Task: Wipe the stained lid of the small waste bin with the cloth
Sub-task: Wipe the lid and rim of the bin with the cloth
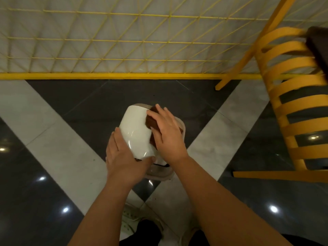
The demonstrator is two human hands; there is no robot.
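One small waste bin stands on the dark floor. Its one white lid is tilted up, long axis running away from the person. The left hand grips the lid's near edge. The right hand, fingers nearly straight, presses one brown cloth on the lid's right side.

no readable text, labels, brands or numbers anywhere

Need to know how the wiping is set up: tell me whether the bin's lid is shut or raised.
Raised. The white lid tilts up off the waste bin; the left hand holds it, the right hand presses the brown cloth.
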